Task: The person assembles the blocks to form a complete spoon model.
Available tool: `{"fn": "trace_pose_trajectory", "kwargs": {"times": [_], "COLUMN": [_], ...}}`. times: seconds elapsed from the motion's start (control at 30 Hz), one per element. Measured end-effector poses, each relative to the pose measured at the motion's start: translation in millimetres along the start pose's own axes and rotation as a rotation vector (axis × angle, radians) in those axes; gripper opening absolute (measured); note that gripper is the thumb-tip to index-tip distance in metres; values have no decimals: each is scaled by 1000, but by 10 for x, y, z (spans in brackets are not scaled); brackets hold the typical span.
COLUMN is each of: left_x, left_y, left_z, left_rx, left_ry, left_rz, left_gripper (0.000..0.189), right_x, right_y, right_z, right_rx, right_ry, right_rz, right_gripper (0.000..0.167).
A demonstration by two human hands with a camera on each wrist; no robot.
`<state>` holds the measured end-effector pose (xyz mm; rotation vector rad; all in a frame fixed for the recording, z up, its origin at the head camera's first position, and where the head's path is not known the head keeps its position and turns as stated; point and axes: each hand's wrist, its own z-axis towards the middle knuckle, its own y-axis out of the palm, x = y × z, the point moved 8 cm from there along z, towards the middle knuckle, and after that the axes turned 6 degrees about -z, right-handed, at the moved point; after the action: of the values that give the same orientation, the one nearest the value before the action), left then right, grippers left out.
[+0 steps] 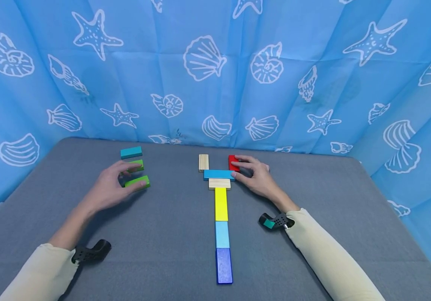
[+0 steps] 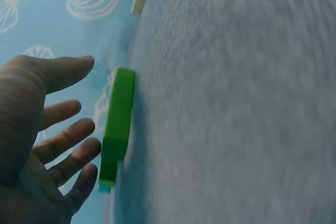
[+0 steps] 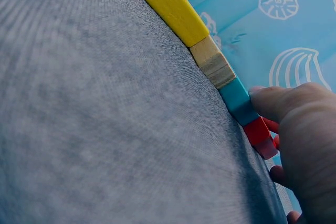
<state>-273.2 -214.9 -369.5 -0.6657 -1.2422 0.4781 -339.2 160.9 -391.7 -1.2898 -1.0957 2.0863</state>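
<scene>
Your left hand (image 1: 108,186) is spread, thumb and fingers wide apart beside two green blocks (image 1: 144,180), gripping neither; your right hand (image 1: 257,179) reaches with extended fingers to the red block (image 1: 231,162), thumb at the right end of the blue block (image 1: 217,174). Grey cloth covers the table (image 1: 170,234), backed by a blue shell-print curtain (image 1: 185,100). You have a teal block (image 1: 130,151) beyond the greens, and a yellow block (image 1: 221,205) in the central column. Your fingers partly hide the red and green blocks.
</scene>
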Motion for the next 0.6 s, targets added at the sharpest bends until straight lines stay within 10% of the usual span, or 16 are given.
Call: {"fn": "trace_pose_trajectory", "kwargs": {"times": [0.6], "left_x": [-271], "left_y": [-75], "left_z": [-64], "left_rx": [-74], "left_ry": [-6], "left_rz": [27], "left_gripper": [54], "right_x": [10], "right_y": [3], "right_z": [5], "right_rx": [1], "right_ry": [-11], "right_rz": [5], "right_gripper": [46]}}
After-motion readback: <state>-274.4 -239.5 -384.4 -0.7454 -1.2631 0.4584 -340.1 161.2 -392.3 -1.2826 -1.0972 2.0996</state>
